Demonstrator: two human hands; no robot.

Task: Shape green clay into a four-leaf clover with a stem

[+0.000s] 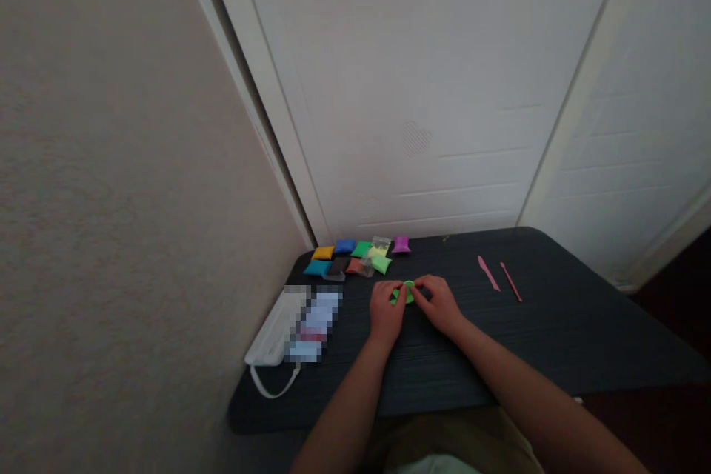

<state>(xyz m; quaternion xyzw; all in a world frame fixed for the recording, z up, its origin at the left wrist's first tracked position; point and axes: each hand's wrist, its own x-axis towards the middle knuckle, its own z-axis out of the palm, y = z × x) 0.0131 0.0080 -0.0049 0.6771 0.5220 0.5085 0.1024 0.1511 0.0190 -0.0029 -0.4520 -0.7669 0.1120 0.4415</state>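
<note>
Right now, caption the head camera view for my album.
Left hand and right hand hold a green piece over a dark table, coloured packets beyond.

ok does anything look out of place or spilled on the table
Nothing looks spilled. One small oddity: a tiny scrap lies alone near the back edge of the table, right of the purple packet, too small to identify. The green piece between the hands is partly covered, so damage there can't be ruled out.

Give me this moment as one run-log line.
left hand: holding green piece | right hand: holding green piece | pink tools: table's right side | colored packets: far left
</note>
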